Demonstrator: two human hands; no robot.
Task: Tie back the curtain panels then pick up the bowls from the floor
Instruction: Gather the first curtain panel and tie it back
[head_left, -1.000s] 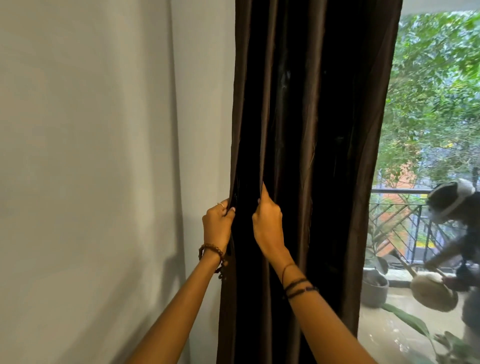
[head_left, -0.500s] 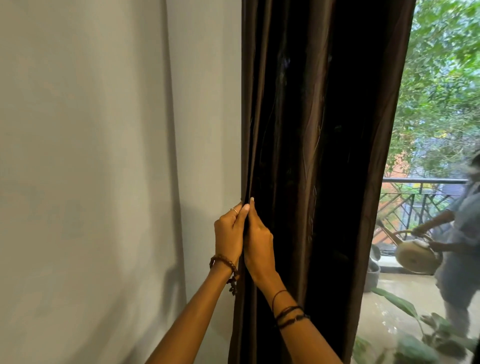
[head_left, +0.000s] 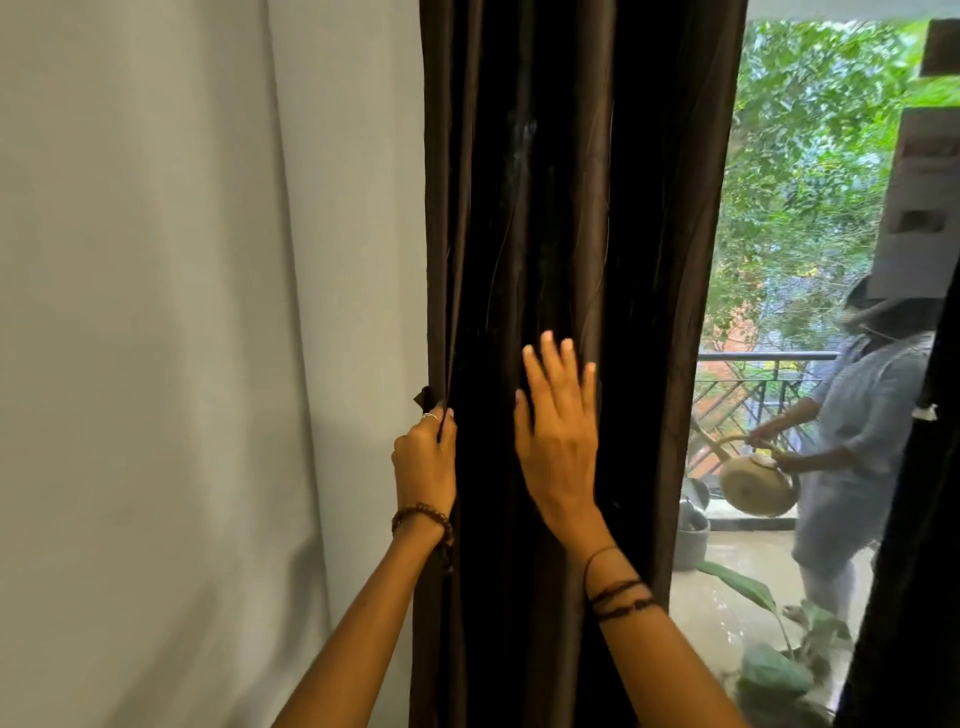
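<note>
A dark brown curtain panel (head_left: 571, 208) hangs gathered in folds in the middle of the view, beside the wall. My left hand (head_left: 423, 462) grips the panel's left edge fold, fingers curled round the cloth. My right hand (head_left: 558, 431) lies against the front of the folds with fingers straight and spread. A second dark panel (head_left: 914, 519) shows at the far right edge. No bowls on the floor are in view.
A pale grey wall (head_left: 182, 364) fills the left. Right of the curtain is an open balcony doorway with a railing (head_left: 763, 358) and trees. A person (head_left: 862, 441) stands there holding a round watering can (head_left: 756, 483). Potted plants (head_left: 774, 670) stand on the wet floor.
My right hand let go of the fold, moved right and spread flat on the curtain. My left hand keeps its grip on the left edge. The person outside shifted with the can.
</note>
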